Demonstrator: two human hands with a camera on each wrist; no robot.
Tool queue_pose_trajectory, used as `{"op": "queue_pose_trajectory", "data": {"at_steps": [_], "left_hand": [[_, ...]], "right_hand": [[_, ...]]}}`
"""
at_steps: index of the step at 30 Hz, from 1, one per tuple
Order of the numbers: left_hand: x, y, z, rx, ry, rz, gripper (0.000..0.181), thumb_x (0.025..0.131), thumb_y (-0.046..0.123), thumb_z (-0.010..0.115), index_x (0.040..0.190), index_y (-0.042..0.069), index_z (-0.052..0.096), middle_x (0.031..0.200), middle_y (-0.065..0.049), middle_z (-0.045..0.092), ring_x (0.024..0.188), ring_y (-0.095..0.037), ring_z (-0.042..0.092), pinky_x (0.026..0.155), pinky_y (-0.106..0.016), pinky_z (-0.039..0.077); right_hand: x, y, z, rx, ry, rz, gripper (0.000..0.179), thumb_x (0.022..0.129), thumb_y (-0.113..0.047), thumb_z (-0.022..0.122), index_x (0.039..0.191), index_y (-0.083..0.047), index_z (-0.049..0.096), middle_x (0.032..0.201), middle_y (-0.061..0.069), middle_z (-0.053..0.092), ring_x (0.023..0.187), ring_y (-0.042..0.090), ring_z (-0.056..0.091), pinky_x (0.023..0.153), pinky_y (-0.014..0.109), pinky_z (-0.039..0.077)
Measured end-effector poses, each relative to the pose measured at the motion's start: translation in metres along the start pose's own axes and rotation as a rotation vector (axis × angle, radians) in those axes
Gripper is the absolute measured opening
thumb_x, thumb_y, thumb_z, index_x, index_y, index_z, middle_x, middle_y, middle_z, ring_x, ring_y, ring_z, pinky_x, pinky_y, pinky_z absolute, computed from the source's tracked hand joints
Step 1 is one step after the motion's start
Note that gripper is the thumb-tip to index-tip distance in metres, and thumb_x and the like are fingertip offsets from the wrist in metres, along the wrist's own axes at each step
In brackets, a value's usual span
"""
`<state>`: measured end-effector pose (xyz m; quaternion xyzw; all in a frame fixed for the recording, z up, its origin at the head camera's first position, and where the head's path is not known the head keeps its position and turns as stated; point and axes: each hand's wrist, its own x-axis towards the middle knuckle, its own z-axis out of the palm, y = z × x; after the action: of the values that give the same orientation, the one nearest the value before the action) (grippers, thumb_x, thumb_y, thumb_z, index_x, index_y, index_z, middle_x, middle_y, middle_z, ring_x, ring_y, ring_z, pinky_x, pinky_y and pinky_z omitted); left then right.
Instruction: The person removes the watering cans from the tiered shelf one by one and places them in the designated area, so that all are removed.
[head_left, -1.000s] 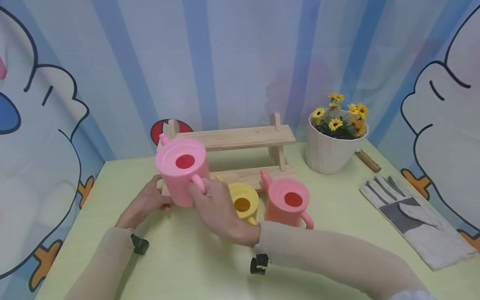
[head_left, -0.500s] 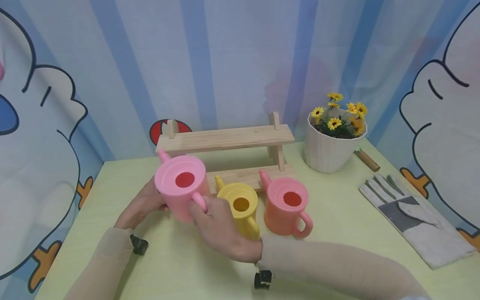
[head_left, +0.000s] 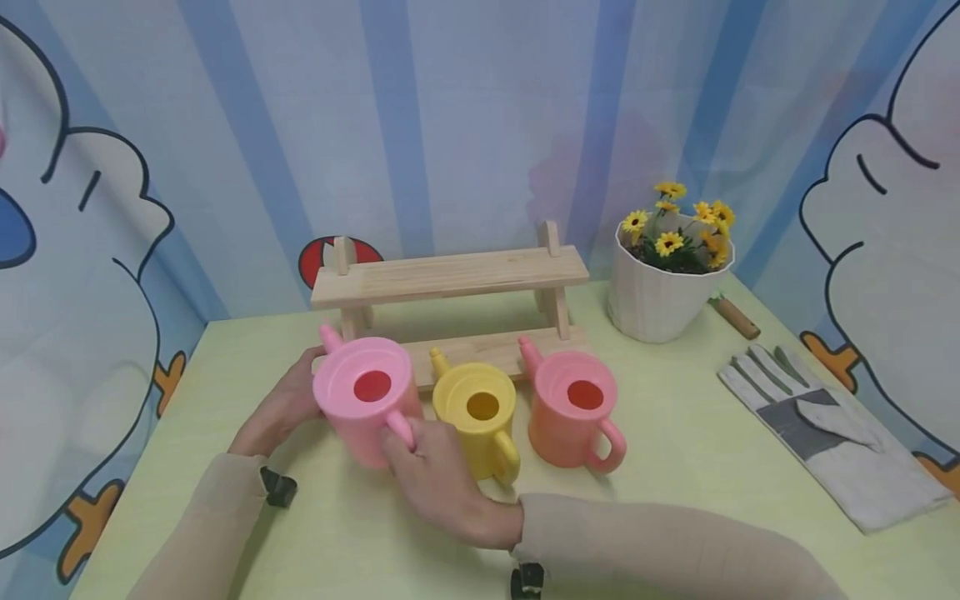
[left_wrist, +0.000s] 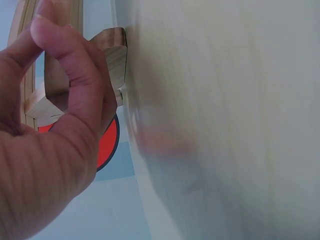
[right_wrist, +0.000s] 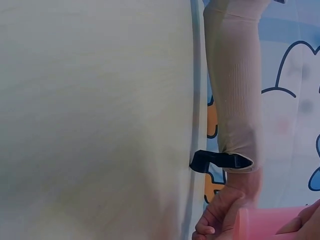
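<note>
My right hand grips the handle of a light pink watering can, which is upright in front of the left end of a two-tier wooden shelf. Whether its base touches the table cannot be told. Behind that can, my left hand reaches the shelf's lower left end. In the left wrist view, the thumb and fingers of the left hand curl round a wooden part of the shelf. A yellow watering can and a darker pink watering can stand to the right, spouts toward the shelf.
On the right, a white pot holds yellow flowers. Close by lie a wooden-handled tool and grey-white work gloves. A striped blue curtain hangs behind the pale table.
My right hand has lowered the light pink watering can from in front of the upper board toward the table, uncovering the shelf's left end. The left hand stays near the shelf.
</note>
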<state>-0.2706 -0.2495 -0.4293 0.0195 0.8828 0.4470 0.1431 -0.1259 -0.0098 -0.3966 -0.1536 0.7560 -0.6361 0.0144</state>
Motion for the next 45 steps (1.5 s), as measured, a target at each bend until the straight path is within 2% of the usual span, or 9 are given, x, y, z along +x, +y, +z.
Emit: {"op": "queue_pose_trajectory", "data": {"at_steps": [3, 5, 10, 19, 26, 30, 36, 41, 45], "left_hand": [[-0.001, 0.0, 0.0, 0.006, -0.002, -0.044, 0.105, 0.095, 0.018, 0.077, 0.173, 0.003, 0.008, 0.157, -0.034, 0.05, 0.136, -0.045, 0.056, 0.106, -0.052, 0.051], [-0.001, 0.001, 0.0, -0.002, -0.006, -0.051, 0.106, 0.096, 0.017, 0.077, 0.174, 0.003, 0.006, 0.159, -0.036, 0.049, 0.142, -0.048, 0.055, 0.109, -0.054, 0.051], [0.0, 0.001, 0.001, -0.012, -0.012, -0.047, 0.102, 0.099, 0.012, 0.072, 0.174, 0.002, 0.004, 0.157, -0.039, 0.052, 0.133, -0.043, 0.063, 0.096, -0.04, 0.054], [0.001, 0.001, 0.002, -0.011, -0.014, -0.088, 0.102, 0.099, 0.016, 0.075, 0.174, 0.007, 0.006, 0.162, -0.037, 0.047, 0.139, -0.046, 0.06, 0.105, -0.05, 0.054], [0.003, 0.001, 0.002, -0.028, -0.024, -0.117, 0.104, 0.097, 0.016, 0.075, 0.174, 0.01, 0.006, 0.168, -0.037, 0.037, 0.15, -0.05, 0.047, 0.12, -0.063, 0.045], [0.003, 0.0, 0.002, -0.031, -0.026, -0.111, 0.104, 0.097, 0.017, 0.076, 0.174, 0.01, 0.006, 0.166, -0.037, 0.04, 0.148, -0.048, 0.049, 0.112, -0.056, 0.05], [0.003, 0.0, 0.002, -0.031, -0.025, -0.105, 0.102, 0.098, 0.017, 0.075, 0.174, 0.009, 0.007, 0.161, -0.036, 0.048, 0.125, -0.036, 0.061, 0.089, -0.033, 0.053], [0.002, 0.001, 0.002, -0.034, -0.028, -0.104, 0.102, 0.098, 0.016, 0.074, 0.174, 0.009, 0.006, 0.162, -0.036, 0.046, 0.123, -0.035, 0.063, 0.086, -0.03, 0.054], [0.002, 0.002, 0.002, -0.02, -0.023, -0.114, 0.103, 0.098, 0.017, 0.075, 0.174, 0.01, 0.007, 0.152, -0.034, 0.055, 0.114, -0.031, 0.065, 0.085, -0.031, 0.053]], "right_hand": [[-0.002, 0.004, 0.002, 0.0, 0.001, 0.004, 0.047, 0.108, -0.009, 0.057, 0.062, -0.003, 0.047, 0.054, -0.006, 0.041, 0.047, 0.002, 0.037, 0.047, 0.016, 0.027], [-0.004, 0.008, 0.003, 0.006, 0.0, 0.003, 0.047, 0.108, -0.009, 0.057, 0.063, -0.002, 0.047, 0.054, -0.006, 0.041, 0.048, 0.002, 0.037, 0.047, 0.015, 0.027], [-0.006, 0.018, 0.006, 0.007, 0.004, -0.011, 0.046, 0.108, -0.007, 0.058, 0.064, 0.002, 0.049, 0.055, -0.006, 0.041, 0.048, 0.0, 0.036, 0.048, 0.014, 0.027], [-0.008, 0.033, 0.01, 0.015, 0.011, -0.056, 0.046, 0.108, -0.009, 0.059, 0.065, 0.001, 0.05, 0.057, -0.009, 0.039, 0.051, -0.003, 0.035, 0.048, 0.015, 0.028], [-0.011, 0.033, 0.011, 0.018, 0.004, 0.011, 0.045, 0.109, -0.009, 0.058, 0.067, 0.005, 0.052, 0.056, -0.007, 0.04, 0.051, -0.002, 0.035, 0.05, 0.014, 0.027], [-0.012, 0.035, 0.013, 0.018, 0.006, 0.027, 0.045, 0.109, -0.008, 0.059, 0.067, 0.006, 0.051, 0.056, -0.006, 0.039, 0.052, -0.002, 0.035, 0.051, 0.015, 0.027], [-0.011, 0.04, 0.013, 0.048, 0.01, 0.021, 0.045, 0.109, -0.01, 0.059, 0.067, 0.003, 0.051, 0.057, -0.008, 0.039, 0.053, -0.001, 0.036, 0.051, 0.015, 0.027], [-0.009, 0.051, 0.015, 0.053, 0.017, -0.057, 0.045, 0.109, -0.013, 0.057, 0.066, -0.004, 0.049, 0.058, -0.012, 0.04, 0.052, -0.002, 0.037, 0.047, 0.015, 0.028], [-0.009, 0.051, 0.015, 0.068, 0.022, -0.063, 0.044, 0.108, -0.012, 0.057, 0.066, -0.004, 0.049, 0.058, -0.011, 0.04, 0.052, -0.002, 0.037, 0.047, 0.014, 0.028]]}}
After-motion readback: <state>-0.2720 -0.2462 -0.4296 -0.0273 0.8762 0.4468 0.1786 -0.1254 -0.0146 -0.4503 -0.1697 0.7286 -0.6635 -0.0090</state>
